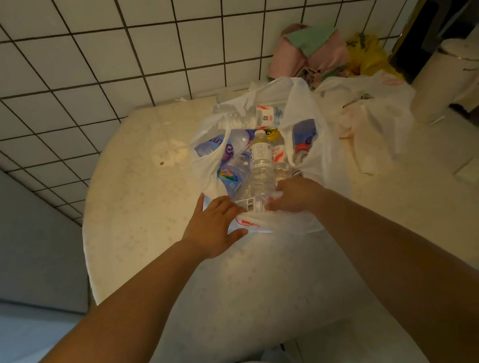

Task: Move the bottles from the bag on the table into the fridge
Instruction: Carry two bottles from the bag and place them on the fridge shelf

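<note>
Left hand is lying flat, fingers spread, on the near-left edge of the bag, thumb sticking out toward the person, fingertips touching the end of a small bottle with a barcode label. That bottle is lying crosswise between the two hands at the bag's near rim. Right hand is curling its fingers round the other end of it, wrist over the bag's right side. Bag is sitting open on the table, handles flopping out left and right. Just past the hands, a clear bottle with a white cap is lying lengthwise in the middle, pointing away. Left of it, beyond the left hand, a blue-label bottle is lying at an angle, more blue and purple labels behind it. Farther back a red-and-white label is showing near the bag's far rim. Past the right hand, another blue-label bottle is showing through the bag wall. Exact bottle count: can't tell, they are overlapping. Right of the right hand, a second white bag is slumping on the table, with pink cloth and a yellow bag behind it by the tiled wall. Fridge isn't showing.
</note>
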